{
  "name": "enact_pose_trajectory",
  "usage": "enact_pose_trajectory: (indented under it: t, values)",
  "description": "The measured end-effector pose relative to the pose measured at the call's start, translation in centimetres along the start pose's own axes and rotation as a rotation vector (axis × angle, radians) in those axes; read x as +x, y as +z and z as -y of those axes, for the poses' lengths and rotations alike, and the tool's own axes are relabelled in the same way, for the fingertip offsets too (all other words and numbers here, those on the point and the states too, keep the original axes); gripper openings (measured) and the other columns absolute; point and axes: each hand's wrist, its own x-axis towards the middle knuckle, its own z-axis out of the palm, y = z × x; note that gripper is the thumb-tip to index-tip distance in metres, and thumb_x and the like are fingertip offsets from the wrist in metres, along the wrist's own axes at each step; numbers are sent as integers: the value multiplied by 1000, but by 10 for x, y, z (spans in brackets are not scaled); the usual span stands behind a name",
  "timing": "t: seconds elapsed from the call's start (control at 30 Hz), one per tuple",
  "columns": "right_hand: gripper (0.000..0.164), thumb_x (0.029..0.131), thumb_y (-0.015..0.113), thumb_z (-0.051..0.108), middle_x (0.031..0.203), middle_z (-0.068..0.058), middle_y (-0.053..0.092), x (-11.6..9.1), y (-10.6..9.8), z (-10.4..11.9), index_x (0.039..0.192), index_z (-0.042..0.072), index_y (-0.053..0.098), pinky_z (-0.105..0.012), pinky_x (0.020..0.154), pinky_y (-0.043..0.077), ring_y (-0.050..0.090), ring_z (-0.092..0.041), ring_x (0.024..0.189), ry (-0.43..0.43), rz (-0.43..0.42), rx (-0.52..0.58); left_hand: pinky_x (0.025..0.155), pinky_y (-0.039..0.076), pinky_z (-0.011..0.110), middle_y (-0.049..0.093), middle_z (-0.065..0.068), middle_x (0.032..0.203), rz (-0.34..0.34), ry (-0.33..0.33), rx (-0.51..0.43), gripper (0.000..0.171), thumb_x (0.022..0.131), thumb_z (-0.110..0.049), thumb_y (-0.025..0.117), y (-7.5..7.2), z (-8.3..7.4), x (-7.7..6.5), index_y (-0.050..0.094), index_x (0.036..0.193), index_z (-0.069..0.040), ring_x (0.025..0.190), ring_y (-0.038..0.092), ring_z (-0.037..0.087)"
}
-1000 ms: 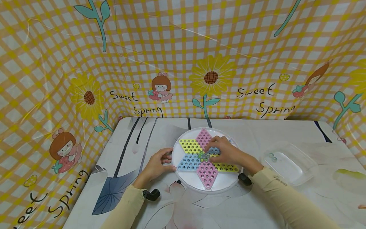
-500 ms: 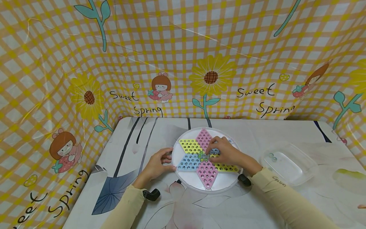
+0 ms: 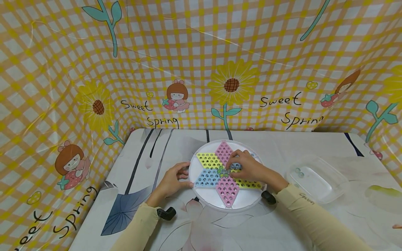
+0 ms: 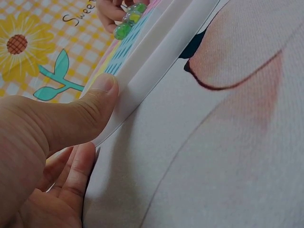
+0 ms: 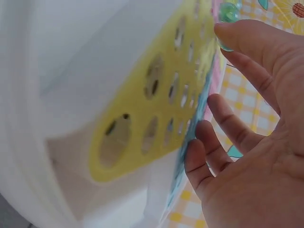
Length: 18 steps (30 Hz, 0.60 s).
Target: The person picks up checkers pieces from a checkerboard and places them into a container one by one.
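Observation:
A round white Chinese checkers board [image 3: 207,196], with a star of pink, yellow and blue holed sections, lies on the table. My left hand [image 3: 172,179] grips its left rim; in the left wrist view the thumb [image 4: 97,102] presses on top, with fingers lower down at the edge. Over the board's centre, my right hand [image 3: 246,166] pinches a clear marble [image 5: 224,46], mostly hidden behind the thumb in the right wrist view. Its other fingers rest along the blue section. Several green-tinted marbles [image 4: 129,23] sit clustered at the star's middle, beside the right fingertips.
To the right of the board stands a clear plastic box [image 3: 340,183] with a few marbles [image 3: 299,172] in its left part. A checked, flower-printed cloth [image 3: 201,69] rises behind and left of the table. Black wrist cameras [image 3: 166,213] sit on both wrists.
The right hand's fingertips have drawn slightly together and shifted a little at the marble cluster. The left hand and the board have stayed put.

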Motion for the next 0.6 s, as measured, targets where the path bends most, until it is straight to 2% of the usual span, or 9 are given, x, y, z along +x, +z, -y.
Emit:
enact_pose_trajectory:
  t: [0.27, 0.43, 0.6]
  values:
    - [17, 91, 77, 12, 118, -5, 67, 0, -6, 1, 107, 18, 76, -58, 100, 48, 58, -32, 116, -57, -27, 43, 94, 55, 27, 61, 10, 121, 3, -4, -3, 80, 77, -2, 90, 0, -2, -1, 53, 148, -7, 107, 64, 22]
    - [19, 91, 77, 11, 113, -2, 68, -3, -9, 5, 110, 14, 74, -52, 92, 56, 63, -30, 106, -56, -57, 75, 93, 56, 29, 61, 11, 120, 5, 3, 1, 79, 77, -2, 90, -1, -1, -1, 54, 147, -6, 106, 64, 23]
    - [20, 92, 77, 12, 110, -1, 67, -6, -11, 7, 111, 13, 73, -49, 87, 58, 64, -30, 101, -63, -74, 92, 93, 56, 31, 62, 13, 119, 4, 17, -3, 78, 77, -3, 90, -1, 0, 0, 54, 146, -3, 105, 65, 24]
